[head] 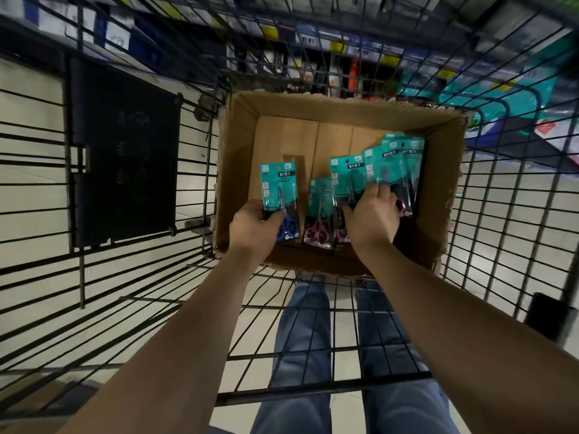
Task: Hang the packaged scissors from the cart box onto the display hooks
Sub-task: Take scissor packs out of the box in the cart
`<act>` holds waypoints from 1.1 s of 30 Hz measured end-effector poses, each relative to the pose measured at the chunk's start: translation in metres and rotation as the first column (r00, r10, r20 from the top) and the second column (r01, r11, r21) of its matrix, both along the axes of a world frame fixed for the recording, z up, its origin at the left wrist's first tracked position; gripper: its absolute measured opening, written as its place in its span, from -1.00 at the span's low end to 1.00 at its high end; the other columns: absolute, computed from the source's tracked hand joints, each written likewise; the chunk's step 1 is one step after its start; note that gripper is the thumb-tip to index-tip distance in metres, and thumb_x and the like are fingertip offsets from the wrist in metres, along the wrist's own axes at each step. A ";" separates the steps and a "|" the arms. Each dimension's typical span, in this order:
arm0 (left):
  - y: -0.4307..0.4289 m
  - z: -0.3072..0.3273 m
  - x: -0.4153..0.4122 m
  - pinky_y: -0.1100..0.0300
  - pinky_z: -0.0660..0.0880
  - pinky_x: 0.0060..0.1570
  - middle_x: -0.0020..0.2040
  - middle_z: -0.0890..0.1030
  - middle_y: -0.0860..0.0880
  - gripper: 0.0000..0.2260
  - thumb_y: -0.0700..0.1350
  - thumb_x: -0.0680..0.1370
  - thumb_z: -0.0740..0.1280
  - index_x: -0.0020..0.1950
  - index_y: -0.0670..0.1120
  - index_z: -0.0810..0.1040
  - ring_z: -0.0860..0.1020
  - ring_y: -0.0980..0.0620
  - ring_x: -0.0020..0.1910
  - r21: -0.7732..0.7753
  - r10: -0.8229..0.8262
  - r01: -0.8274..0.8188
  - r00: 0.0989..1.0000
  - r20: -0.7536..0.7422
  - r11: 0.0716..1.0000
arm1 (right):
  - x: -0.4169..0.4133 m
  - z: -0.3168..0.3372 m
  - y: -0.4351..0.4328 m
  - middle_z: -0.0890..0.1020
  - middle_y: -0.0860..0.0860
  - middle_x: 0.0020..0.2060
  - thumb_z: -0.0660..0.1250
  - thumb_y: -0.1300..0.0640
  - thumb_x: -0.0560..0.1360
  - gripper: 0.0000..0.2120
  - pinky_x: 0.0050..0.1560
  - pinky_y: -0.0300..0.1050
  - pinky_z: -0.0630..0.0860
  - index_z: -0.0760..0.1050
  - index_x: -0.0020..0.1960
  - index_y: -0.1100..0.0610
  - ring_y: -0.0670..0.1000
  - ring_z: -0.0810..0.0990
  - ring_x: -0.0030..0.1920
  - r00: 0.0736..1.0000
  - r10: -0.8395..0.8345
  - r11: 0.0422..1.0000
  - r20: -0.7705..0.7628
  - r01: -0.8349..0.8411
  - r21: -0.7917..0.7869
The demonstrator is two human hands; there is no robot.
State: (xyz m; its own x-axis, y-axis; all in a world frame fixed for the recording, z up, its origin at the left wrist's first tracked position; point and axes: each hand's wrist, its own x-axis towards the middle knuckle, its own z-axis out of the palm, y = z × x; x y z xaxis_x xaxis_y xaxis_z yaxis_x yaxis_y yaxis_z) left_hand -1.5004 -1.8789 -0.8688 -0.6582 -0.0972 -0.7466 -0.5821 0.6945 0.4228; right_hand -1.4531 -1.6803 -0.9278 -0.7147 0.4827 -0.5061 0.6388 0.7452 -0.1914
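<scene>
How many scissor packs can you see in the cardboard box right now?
6: one pack held by the left hand, two lying beside it, about three fanned under the right hand; overlap may hide more.

Left hand (253, 227), right hand (371, 220) (2 curled grips)

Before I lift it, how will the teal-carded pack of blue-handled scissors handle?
Likely light: the left hand holds the teal-carded blue-handled scissors pack by its lower end. Its card stands unbent, so probably fairly stiff.
</scene>
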 end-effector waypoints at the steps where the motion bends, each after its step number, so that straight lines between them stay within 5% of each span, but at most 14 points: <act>1: 0.001 0.000 0.000 0.23 0.58 -0.29 0.16 0.71 -0.01 -0.74 0.00 0.64 0.39 0.30 -0.04 0.57 0.70 0.08 0.00 0.004 0.004 -0.004 1.000 0.001 1.000 | -0.002 -0.001 -0.001 0.46 0.22 0.34 0.49 -0.03 0.49 -0.33 0.24 0.13 0.51 0.35 0.45 0.28 0.24 0.45 0.33 1.000 0.020 1.000 0.021 -0.020 -0.006; 8: 0.003 0.003 0.001 0.35 0.43 -0.48 0.09 0.72 -0.02 -0.77 -0.02 0.64 0.39 0.28 -0.04 0.56 0.68 0.12 -0.17 0.007 -0.013 0.013 1.000 -0.004 1.000 | -0.011 -0.002 0.000 0.39 0.19 0.37 0.50 -0.12 0.47 -0.24 0.23 0.08 0.50 0.30 0.47 0.27 0.19 0.42 0.33 0.996 0.005 1.000 0.088 -0.003 -0.030; 16: 0.005 0.008 0.001 -0.15 0.70 -0.06 0.09 0.72 -0.01 -0.85 -0.04 0.63 0.40 0.19 0.02 0.54 0.71 0.06 -0.05 0.026 0.011 -0.010 1.000 -0.014 1.000 | -0.014 -0.002 -0.007 0.37 0.17 0.35 0.54 -0.04 0.44 -0.19 0.26 0.09 0.50 0.21 0.51 0.18 0.18 0.40 0.32 0.998 -0.024 0.996 0.061 0.029 -0.086; 22: 0.004 0.008 0.001 -0.20 0.69 -0.07 0.11 0.72 -0.02 -0.79 -0.03 0.64 0.39 0.25 -0.03 0.56 0.72 0.05 -0.08 0.029 0.008 -0.009 1.000 0.003 1.000 | -0.014 -0.002 -0.002 0.52 0.11 0.28 0.60 0.09 0.38 -0.35 0.20 0.14 0.54 0.36 0.34 0.16 0.15 0.49 0.26 0.983 -0.174 0.968 -0.049 0.162 -0.189; 25: 0.004 0.007 0.001 -0.20 0.69 -0.07 0.09 0.72 0.01 -0.78 -0.01 0.64 0.39 0.25 -0.04 0.59 0.72 0.07 -0.09 0.031 0.004 -0.004 1.000 0.004 1.000 | -0.016 -0.002 0.007 0.58 0.09 0.16 0.57 0.12 0.43 -0.52 -0.01 0.05 0.63 0.47 0.27 0.17 0.10 0.59 0.05 0.969 -0.246 0.926 -0.037 0.223 -0.306; 28: 0.006 0.009 0.000 -0.21 0.68 -0.08 0.05 0.72 0.05 -0.75 0.03 0.64 0.38 0.27 -0.04 0.60 0.72 0.06 -0.08 0.035 0.019 -0.019 1.000 0.006 0.999 | -0.019 0.000 0.015 0.60 0.03 0.03 0.50 0.11 0.51 -0.62 -0.27 -0.20 0.53 0.50 0.27 0.15 -0.11 0.54 -0.21 0.954 -0.298 0.877 0.019 0.282 -0.390; 33: 0.011 0.017 -0.001 -0.20 0.68 -0.08 0.01 0.72 0.05 -0.75 0.05 0.63 0.38 0.24 -0.04 0.60 0.71 0.05 -0.09 0.051 0.022 -0.021 1.000 -0.007 0.998 | -0.016 0.005 0.025 0.58 0.02 0.09 0.47 0.19 0.53 -0.72 -0.34 -0.42 0.38 0.51 0.20 0.12 0.00 0.57 0.07 0.936 -0.343 0.788 0.075 0.330 -0.520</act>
State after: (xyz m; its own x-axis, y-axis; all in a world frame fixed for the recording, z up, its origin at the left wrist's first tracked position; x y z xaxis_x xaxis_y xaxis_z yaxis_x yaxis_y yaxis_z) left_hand -1.5018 -1.8682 -0.8522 -0.6618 -0.0734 -0.7461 -0.5934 0.6595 0.4615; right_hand -1.4693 -1.6549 -0.9233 -0.5702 0.3663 -0.7353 0.8214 0.2698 -0.5025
